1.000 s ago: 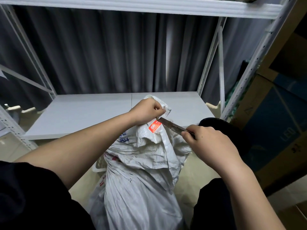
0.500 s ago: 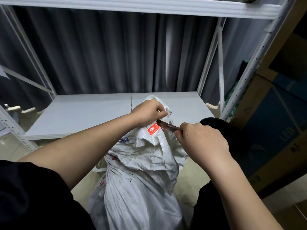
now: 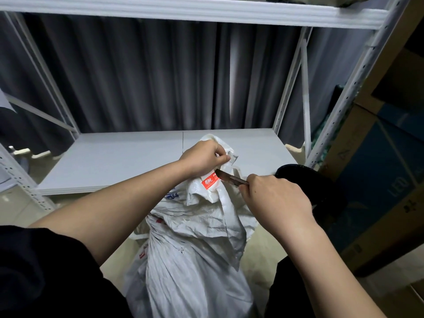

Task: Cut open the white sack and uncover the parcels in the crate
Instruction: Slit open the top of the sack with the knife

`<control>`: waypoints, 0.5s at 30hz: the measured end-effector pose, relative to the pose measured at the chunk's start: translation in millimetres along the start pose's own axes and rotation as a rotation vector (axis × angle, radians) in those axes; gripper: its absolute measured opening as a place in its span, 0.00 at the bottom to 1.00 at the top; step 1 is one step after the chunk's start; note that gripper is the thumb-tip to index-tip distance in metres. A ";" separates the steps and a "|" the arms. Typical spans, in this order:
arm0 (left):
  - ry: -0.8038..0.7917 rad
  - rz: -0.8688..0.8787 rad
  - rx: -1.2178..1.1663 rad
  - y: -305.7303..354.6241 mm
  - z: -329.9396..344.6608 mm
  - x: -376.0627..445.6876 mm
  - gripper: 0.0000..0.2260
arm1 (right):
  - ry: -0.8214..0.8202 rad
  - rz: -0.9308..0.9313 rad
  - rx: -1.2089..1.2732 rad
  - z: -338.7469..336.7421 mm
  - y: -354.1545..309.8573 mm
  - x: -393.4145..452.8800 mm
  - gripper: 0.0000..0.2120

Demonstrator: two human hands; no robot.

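left hand (image 3: 203, 158) grips the bunched neck of the white sack (image 3: 197, 260), contents hidden; right hand (image 3: 275, 199) grips a knife (image 3: 230, 179).

Crumpled white sack (image 3: 195, 260) stands upright (neck bunched, orange-tagged).

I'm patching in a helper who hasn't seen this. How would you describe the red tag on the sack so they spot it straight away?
Start at the white shelf ahead, then drop to the white sack standing in front of it. Its gathered neck is gripped by the left hand. The red tag sits just below that hand, at the tip of the blade held by the right hand; it is the only solid red patch there.
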State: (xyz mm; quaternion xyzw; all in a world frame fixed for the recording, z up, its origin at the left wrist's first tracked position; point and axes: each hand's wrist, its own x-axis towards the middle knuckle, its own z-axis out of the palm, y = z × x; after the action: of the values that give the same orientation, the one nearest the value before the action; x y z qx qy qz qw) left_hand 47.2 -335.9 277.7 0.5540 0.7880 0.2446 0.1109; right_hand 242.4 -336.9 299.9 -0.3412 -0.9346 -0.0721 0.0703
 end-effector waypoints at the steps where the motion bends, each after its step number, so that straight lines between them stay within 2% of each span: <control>1: 0.016 -0.002 -0.014 0.4 -1.4 0.5 0.19 | -0.020 0.000 0.002 0.4 -0.1 -0.6 0.12; 9: 0.002 0.022 -0.043 -2.2 -11.6 0.0 0.16 | -0.116 0.041 0.017 6.5 7.5 -17.4 0.17; 11: 0.022 0.023 -0.032 -0.5 -13.2 -3.3 0.16 | -0.136 0.138 0.109 2.0 20.6 -21.3 0.17; 15: 0.017 0.021 0.141 1.5 -7.2 -8.8 0.20 | -0.156 0.334 0.439 5.8 44.0 -15.9 0.16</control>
State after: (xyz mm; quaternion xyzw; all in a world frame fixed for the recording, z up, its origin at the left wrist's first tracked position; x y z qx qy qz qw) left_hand 48.4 -345.6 283.8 0.5665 0.7984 0.1945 0.0622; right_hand 282.4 -312.6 295.2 -0.4718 -0.8612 0.1709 0.0814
